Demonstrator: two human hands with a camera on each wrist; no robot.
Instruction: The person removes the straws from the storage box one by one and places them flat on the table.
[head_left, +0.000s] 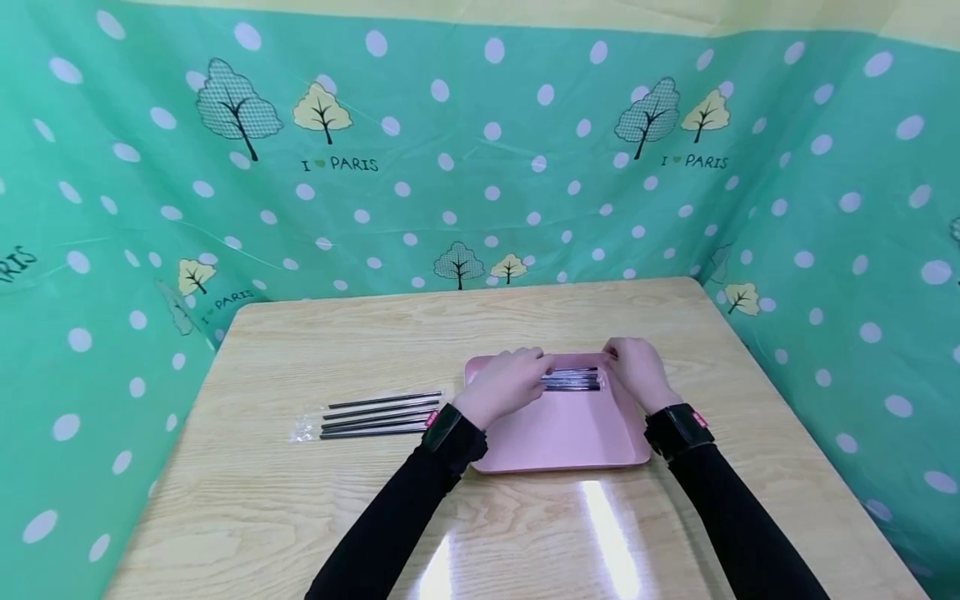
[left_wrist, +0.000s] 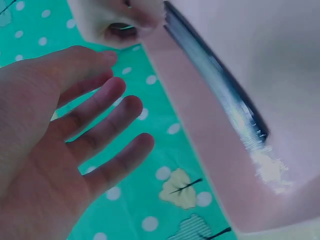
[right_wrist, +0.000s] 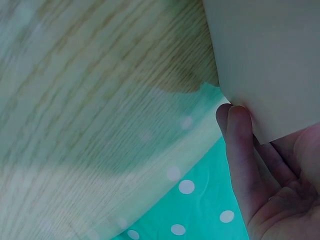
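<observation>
Left of pink tray [head_left: 562, 433] on table [head_left: 225, 517], dark sticks [head_left: 378, 420] lie | left hand [head_left: 504, 387], fingers spread, partly hides shiny wrapped bundle [head_left: 573, 383] along tray's far side | right hand [head_left: 637, 372] pinches tray's far right corner

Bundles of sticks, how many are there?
2: one bundle on the table, left of the tray; another bundle inside it, partly behind the left hand in the head view.

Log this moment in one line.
Left hand: holding nothing; right hand: gripping pink rectangular tray; in tray: slender dark sticks in clear wrapper; on wooden table: similar pack
</observation>
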